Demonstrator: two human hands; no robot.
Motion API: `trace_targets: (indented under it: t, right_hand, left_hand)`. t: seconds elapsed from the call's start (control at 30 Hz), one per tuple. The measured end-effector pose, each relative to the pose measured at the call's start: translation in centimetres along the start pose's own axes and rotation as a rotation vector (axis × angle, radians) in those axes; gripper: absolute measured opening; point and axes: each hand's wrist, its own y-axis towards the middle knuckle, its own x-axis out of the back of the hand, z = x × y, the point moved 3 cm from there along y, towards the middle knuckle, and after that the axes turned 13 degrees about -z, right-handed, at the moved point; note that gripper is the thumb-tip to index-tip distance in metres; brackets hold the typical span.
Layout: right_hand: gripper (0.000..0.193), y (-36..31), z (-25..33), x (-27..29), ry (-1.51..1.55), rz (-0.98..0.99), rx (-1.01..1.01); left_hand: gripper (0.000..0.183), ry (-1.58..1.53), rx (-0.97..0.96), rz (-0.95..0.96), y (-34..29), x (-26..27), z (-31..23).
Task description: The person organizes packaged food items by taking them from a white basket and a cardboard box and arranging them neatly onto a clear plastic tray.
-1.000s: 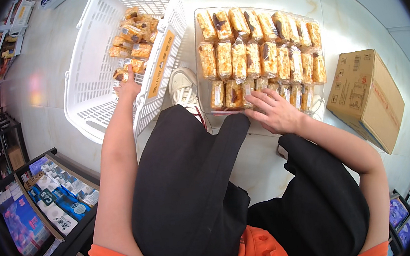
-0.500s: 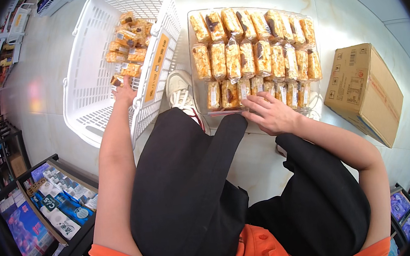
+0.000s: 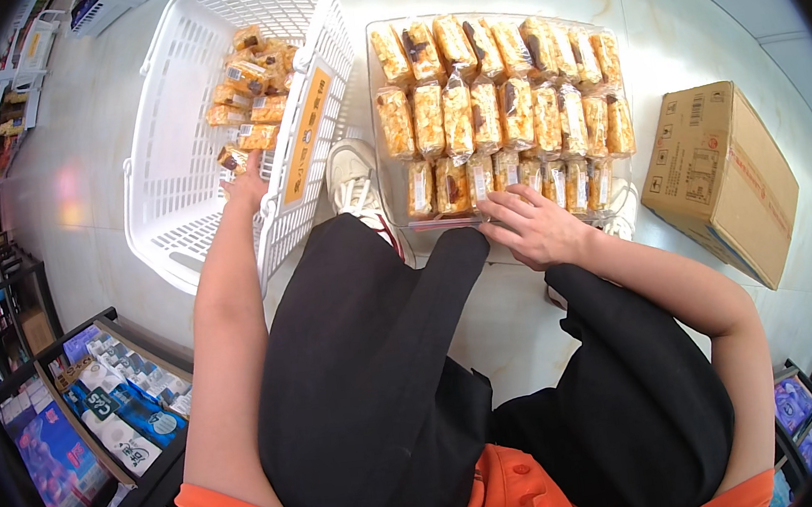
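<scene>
A white plastic basket point(image 3: 182, 99) stands at the left, with several wrapped snack bars point(image 3: 254, 76) piled against its right side. My left hand point(image 3: 244, 187) reaches inside it, its fingers closed at one wrapped snack bar point(image 3: 232, 158) below the pile; its grip is partly hidden. In front of me, a clear tray point(image 3: 377, 108) holds three rows of upright golden bars in clear wrappers, some with dark patches. My right hand point(image 3: 542, 227) is bent over the tray's near edge, fingers curled against the front row; the fingertips are partly covered.
A closed cardboard box point(image 3: 721, 186) sits on the floor right of the tray. My shoe point(image 3: 352, 175) stands between basket and tray. Low shelves with packaged goods point(image 3: 111, 413) are at the lower left, and more shelving point(image 3: 799, 410) is at the lower right.
My view has shifted slightly, and the basket and tray appear a little further left. My left hand has tucked in its fingers at the snack bar. The right hand stays at the tray edge.
</scene>
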Motion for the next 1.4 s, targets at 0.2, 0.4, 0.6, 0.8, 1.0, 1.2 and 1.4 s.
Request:
trace_targets:
  t: [0.2,0.4,0.6,0.8,1.0,1.2,1.4]
  right_hand:
    - [0.049,0.1,-0.1,0.1,0.005,0.026,0.003]
    - [0.045,0.1,-0.1,0.1,-0.007,0.006,-0.006]
    - [0.044,0.0,-0.2,0.1,-0.009,-0.013,-0.015]
    - [0.046,0.4,-0.4,0.2,0.023,-0.003,-0.028]
    - [0.05,0.3,-0.4,0.3,0.026,-0.013,-0.048]
    - [0.055,0.7,-0.3,0.6,0.03,-0.003,-0.031]
    - [0.051,0.5,-0.2,0.4,0.024,-0.051,-0.027]
  left_hand:
    - [0.078,0.048,0.04,-0.028,-0.4,0.0,0.3]
    - [0.06,-0.148,0.346,-0.32,-3.1,5.5,-1.3]
    - [0.066,-0.192,0.418,-0.304,-3.3,7.6,-0.4]
    - [0.084,-0.276,0.338,-0.318,-1.7,1.9,0.1]
    - [0.092,-0.3,0.468,-0.255,-2.2,3.9,-0.5]
    - [0.083,-0.246,0.356,-0.239,-1.9,2.2,0.1]
    - [0.073,-0.382,0.354,0.002,0.2,0.1,0.9]
